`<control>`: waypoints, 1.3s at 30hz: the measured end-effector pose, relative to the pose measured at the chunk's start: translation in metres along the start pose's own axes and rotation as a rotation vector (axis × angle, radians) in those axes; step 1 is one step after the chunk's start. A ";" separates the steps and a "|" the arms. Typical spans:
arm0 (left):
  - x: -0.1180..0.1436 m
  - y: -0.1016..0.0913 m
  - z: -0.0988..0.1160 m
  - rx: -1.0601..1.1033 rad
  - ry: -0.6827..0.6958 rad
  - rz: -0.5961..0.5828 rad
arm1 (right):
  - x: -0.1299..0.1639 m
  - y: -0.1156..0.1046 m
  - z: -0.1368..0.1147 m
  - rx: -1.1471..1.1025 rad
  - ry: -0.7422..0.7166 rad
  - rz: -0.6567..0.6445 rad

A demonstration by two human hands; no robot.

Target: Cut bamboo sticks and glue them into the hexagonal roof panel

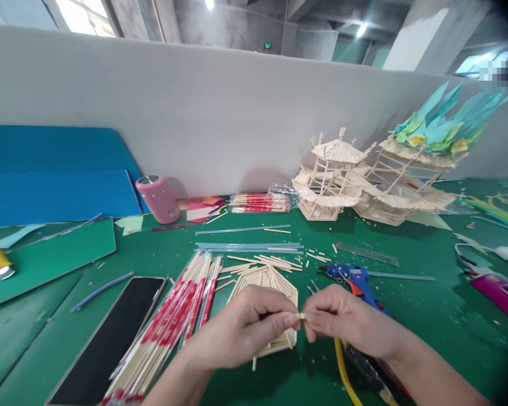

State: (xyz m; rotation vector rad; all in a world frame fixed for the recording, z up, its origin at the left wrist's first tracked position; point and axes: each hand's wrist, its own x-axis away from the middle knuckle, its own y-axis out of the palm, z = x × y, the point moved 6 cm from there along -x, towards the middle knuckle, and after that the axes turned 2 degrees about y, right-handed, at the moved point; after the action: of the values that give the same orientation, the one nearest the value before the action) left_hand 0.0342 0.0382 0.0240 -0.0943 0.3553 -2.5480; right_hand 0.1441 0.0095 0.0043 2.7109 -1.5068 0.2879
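My left hand (260, 318) and my right hand (342, 316) meet in front of me, both pinched on a short pale wooden stick (302, 317). Only a bit of the stick shows between the fingertips. Behind my left hand lies a flat polygonal frame of wooden sticks (265, 274), partly hidden by that hand. A blue glue gun (355, 276) rests just beyond my right hand. Under my right wrist is a tool with a yellow handle (341, 369), partly covered. Loose cut sticks (275, 261) are scattered beyond the frame.
Bundles of wrapped sticks (165, 332) and a dark phone (110, 338) lie left. Blue strips (249, 247) and a clear ruler (367, 253) lie farther back. A pink flask (158, 200) and stick-built pavilion models (328, 194) stand by the grey partition (220, 113).
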 end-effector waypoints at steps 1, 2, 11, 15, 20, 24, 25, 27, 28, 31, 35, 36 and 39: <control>-0.001 -0.003 -0.002 0.008 -0.011 0.045 | 0.001 0.003 0.002 -0.029 0.010 -0.028; -0.002 -0.007 -0.005 0.018 -0.021 0.104 | 0.001 0.006 0.005 -0.063 0.017 -0.053; -0.003 -0.010 -0.033 0.511 -0.156 0.241 | -0.010 0.009 0.021 -0.573 0.035 0.046; -0.005 -0.004 -0.039 0.664 -0.157 0.223 | -0.010 0.009 0.025 -0.639 0.071 0.064; -0.008 -0.002 -0.039 0.759 -0.181 0.222 | -0.011 0.010 0.028 -0.707 0.082 0.065; -0.009 -0.001 -0.038 0.821 -0.188 0.233 | -0.014 0.009 0.030 -0.787 0.104 0.078; -0.009 -0.001 -0.038 0.838 -0.187 0.236 | -0.014 0.008 0.030 -0.808 0.106 0.085; -0.009 0.000 -0.038 0.868 -0.193 0.239 | -0.015 0.008 0.032 -0.838 0.110 0.101; -0.010 0.000 -0.039 0.879 -0.199 0.240 | -0.016 0.008 0.034 -0.847 0.115 0.108; -0.011 0.000 -0.040 0.900 -0.213 0.247 | -0.017 0.008 0.038 -0.866 0.122 0.119; -0.011 0.000 -0.042 0.920 -0.222 0.262 | -0.019 0.007 0.043 -0.881 0.118 0.131; -0.011 -0.001 -0.043 0.923 -0.223 0.267 | -0.019 0.007 0.045 -0.882 0.121 0.134; -0.011 -0.001 -0.046 0.933 -0.230 0.280 | -0.020 0.006 0.047 -0.884 0.130 0.144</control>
State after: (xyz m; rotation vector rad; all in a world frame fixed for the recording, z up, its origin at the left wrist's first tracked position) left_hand 0.0366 0.0555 -0.0203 0.0183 -0.8459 -2.1507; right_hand 0.1354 0.0176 -0.0461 1.8594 -1.3461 -0.1711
